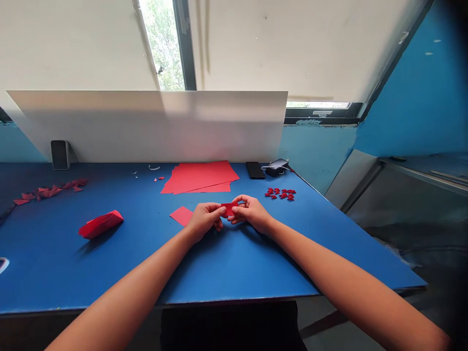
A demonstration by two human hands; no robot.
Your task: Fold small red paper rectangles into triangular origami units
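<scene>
Both hands hold one small red paper piece (pixel 228 210) above the blue table. My left hand (pixel 205 219) pinches its left end between thumb and fingers, and my right hand (pixel 250 213) pinches its right end. The piece looks like a narrow rectangle; whether it is folded cannot be made out. Just left of my left hand lies a flat red paper piece (pixel 181 215), partly covered by that hand. Several small folded red triangles (pixel 283 195) sit in a cluster to the right, beyond my right hand.
On the blue table (pixel 234 273), large red sheets (pixel 201 177) lie at the back, near a black phone (pixel 255 170) and a dark device with a cable (pixel 277 168). At left are a folded red bundle (pixel 100 225), scattered red pieces (pixel 47 193) and an upright device (pixel 60 155).
</scene>
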